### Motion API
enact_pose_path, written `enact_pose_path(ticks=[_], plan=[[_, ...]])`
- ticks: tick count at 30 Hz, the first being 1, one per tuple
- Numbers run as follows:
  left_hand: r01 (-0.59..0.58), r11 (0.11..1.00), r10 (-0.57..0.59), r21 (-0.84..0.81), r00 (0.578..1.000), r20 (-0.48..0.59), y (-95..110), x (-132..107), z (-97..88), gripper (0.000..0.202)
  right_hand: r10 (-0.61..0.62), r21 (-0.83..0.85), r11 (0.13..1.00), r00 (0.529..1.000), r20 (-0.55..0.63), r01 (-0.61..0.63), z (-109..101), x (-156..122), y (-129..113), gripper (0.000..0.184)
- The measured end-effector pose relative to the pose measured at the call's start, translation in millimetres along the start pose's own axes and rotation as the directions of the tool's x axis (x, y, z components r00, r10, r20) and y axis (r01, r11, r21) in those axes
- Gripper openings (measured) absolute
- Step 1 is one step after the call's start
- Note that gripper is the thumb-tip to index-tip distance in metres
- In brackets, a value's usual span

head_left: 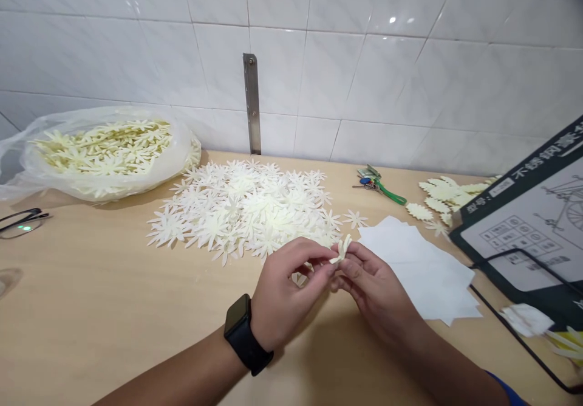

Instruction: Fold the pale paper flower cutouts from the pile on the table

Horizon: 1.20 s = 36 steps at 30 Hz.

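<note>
A small cream flower cutout, its petals bent upward, is pinched between my two hands above the table. My left hand, with a black watch at the wrist, grips it from the left with thumb and fingertips. From the other side my right hand has its thumb and fingers closed on the same piece. Just behind the hands spreads a heap of flat white flower cutouts. The fingers partly hide the held piece.
A plastic bag full of cutouts stands at left, near glasses. White paper sheets, keys with a green strap, leaf-edged cutouts and a dark printed box lie to the right. A metal strip stands against the tiled wall.
</note>
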<state>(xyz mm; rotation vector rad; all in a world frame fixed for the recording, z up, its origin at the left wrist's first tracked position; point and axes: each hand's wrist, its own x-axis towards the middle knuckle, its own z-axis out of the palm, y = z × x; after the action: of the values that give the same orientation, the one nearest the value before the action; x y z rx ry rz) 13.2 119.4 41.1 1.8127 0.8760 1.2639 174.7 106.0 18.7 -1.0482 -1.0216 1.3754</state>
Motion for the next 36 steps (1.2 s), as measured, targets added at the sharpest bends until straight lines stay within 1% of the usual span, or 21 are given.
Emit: enact_pose_path(ticks=[2, 3, 4, 6, 8, 10, 11, 13, 15, 16, 17, 18, 19, 20, 21, 23, 24, 26, 28, 31, 36], plan=[[-0.107, 0.988, 0.114, 0.111, 0.992, -0.051, -2.8, -2.6, 1.0, 0.013, -0.019, -0.033, 0.999, 0.994, -0.112, 0.015, 1.1, 0.3, 1.0, 0.030], [-0.163, 0.970, 0.177, 0.179, 0.982, -0.068, -4.5, -4.0, 1.5, 0.013, -0.029, -0.061, 0.998, 0.989, -0.144, 0.020, 1.3, -0.4, 1.2, 0.029], [-0.208, 0.946, 0.233, 0.247, 0.969, -0.077, -6.2, -5.4, 1.9, 0.014, -0.031, -0.090, 0.996, 0.990, -0.139, 0.018, 1.3, -1.6, 1.0, 0.028], [-0.274, 0.893, 0.311, 0.357, 0.949, -0.050, -9.0, -7.6, 2.4, 0.015, -0.019, -0.146, 0.989, 0.999, -0.032, 0.014, 1.0, -5.2, -0.8, 0.028], [-0.337, 0.853, 0.354, 0.399, 0.935, 0.032, -10.7, -8.5, 2.3, 0.018, -0.024, -0.179, 0.983, 0.997, 0.069, 0.036, 0.6, -8.6, -3.3, 0.028], [-0.394, 0.835, 0.380, 0.385, 0.918, 0.114, -11.2, -8.1, 1.9, 0.021, -0.051, -0.206, 0.976, 0.995, 0.086, 0.068, 0.3, -10.2, -5.5, 0.025], [-0.404, 0.835, 0.383, 0.373, 0.914, 0.132, -11.1, -7.5, 1.7, 0.023, -0.062, -0.220, 0.972, 0.995, 0.083, 0.079, 0.2, -10.2, -6.2, 0.023], [-0.387, 0.855, 0.368, 0.346, 0.922, 0.121, -10.3, -6.4, 1.7, 0.025, -0.079, -0.241, 0.965, 0.993, 0.093, 0.099, 0.4, -9.0, -7.1, 0.023], [-0.327, 0.893, 0.319, 0.308, 0.944, 0.078, -8.3, -5.6, 2.4, 0.026, -0.101, -0.267, 0.955, 0.988, 0.112, 0.128, 1.0, -7.3, -7.6, 0.023], [-0.278, 0.919, 0.275, 0.279, 0.960, 0.051, -6.9, -5.3, 3.1, 0.024, -0.114, -0.285, 0.948, 0.987, 0.117, 0.143, 1.3, -6.5, -7.7, 0.023], [-0.212, 0.948, 0.213, 0.238, 0.977, 0.023, -5.1, -4.8, 3.7, 0.022, -0.124, -0.305, 0.940, 0.985, 0.117, 0.154, 1.5, -5.9, -7.8, 0.023], [-0.121, 0.976, 0.123, 0.182, 0.992, 0.000, -3.1, -4.0, 4.2, 0.019, -0.131, -0.323, 0.933, 0.985, 0.113, 0.161, 1.6, -5.4, -7.8, 0.022], [-0.005, 0.994, 0.007, 0.108, 1.000, -0.016, -0.9, -2.9, 4.5, 0.017, -0.134, -0.338, 0.927, 0.985, 0.110, 0.163, 1.6, -5.1, -7.7, 0.022], [0.122, 0.992, -0.121, 0.022, 0.993, -0.016, 1.2, -1.3, 4.3, 0.015, -0.133, -0.349, 0.923, 0.985, 0.107, 0.163, 1.3, -4.9, -7.5, 0.022], [0.243, 0.968, -0.243, -0.065, 0.970, 0.006, 3.3, 0.8, 3.7, 0.013, -0.130, -0.355, 0.921, 0.986, 0.105, 0.160, 0.8, -4.9, -7.1, 0.022], [0.437, 0.875, -0.428, -0.208, 0.899, 0.089, 6.7, 5.6, 1.1, 0.012, -0.122, -0.362, 0.919, 0.986, 0.114, 0.156, -0.5, -5.3, -6.0, 0.022], [0.499, 0.827, -0.481, -0.259, 0.866, 0.134, 7.9, 8.0, -0.7, 0.012, -0.122, -0.364, 0.917, 0.984, 0.129, 0.162, -1.3, -5.8, -5.4, 0.022], [0.562, 0.760, -0.522, -0.328, 0.827, 0.208, 9.1, 12.1, -4.6, 0.011, -0.138, -0.374, 0.908, 0.977, 0.162, 0.190, -2.9, -6.9, -4.3, 0.020], [0.584, 0.722, -0.527, -0.370, 0.811, 0.252, 8.7, 14.3, -7.9, 0.011, -0.171, -0.396, 0.887, 0.966, 0.194, 0.236, -4.2, -7.9, -3.9, 0.020], [0.593, 0.711, -0.517, -0.378, 0.805, 0.291, 6.8, 14.7, -11.4, 0.014, -0.213, -0.437, 0.851, 0.953, 0.218, 0.290, -5.0, -8.5, -4.8, 0.020], [0.583, 0.733, -0.481, -0.350, 0.808, 0.340, 4.8, 13.8, -14.6, 0.012, -0.257, -0.480, 0.804, 0.934, 0.248, 0.349, -4.7, -8.0, -7.6, 0.020]])
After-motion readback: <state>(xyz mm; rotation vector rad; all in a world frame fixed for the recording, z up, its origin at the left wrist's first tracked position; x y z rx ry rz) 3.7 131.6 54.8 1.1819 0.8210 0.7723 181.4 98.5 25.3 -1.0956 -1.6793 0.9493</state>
